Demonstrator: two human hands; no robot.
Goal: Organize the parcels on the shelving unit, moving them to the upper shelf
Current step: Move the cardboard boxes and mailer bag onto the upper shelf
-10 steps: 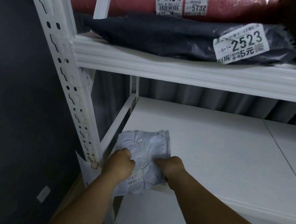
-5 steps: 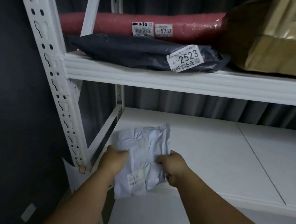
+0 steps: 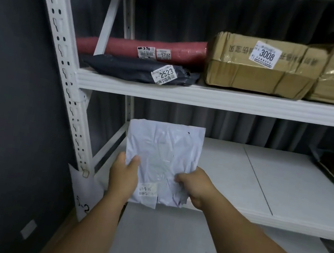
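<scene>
White plastic wraps the soft parcel (image 3: pixel 162 158), which both hands hold up in front of the lower shelf (image 3: pixel 283 184), its top edge reaching toward the underside of the upper shelf (image 3: pixel 220 98) but not yet up to it. The left hand (image 3: pixel 124 177) grips the parcel's lower left edge, thumb laid across the front and fingers hidden behind; the right hand (image 3: pixel 194 185) pinches the lower right side, fingers curled into the crumpled film. Two hands on the bottom edge probably keep the floppy bag flat and upright, label (image 3: pixel 147 191) facing the person, so it can be read and slid onto the shelf without folding over. Both forearms reach forward and slightly up from below the parcel, the left one nearly straight, the right one angled in from the right.

On the upper shelf, above the parcel, a dark bag (image 3: pixel 135 70) lies at the front left with a red roll (image 3: pixel 148 48) behind it, and a cardboard box (image 3: pixel 259 64) sits to their right. Free room there looks scarce, so the parcel may need to go on top of the dark bag.
</scene>
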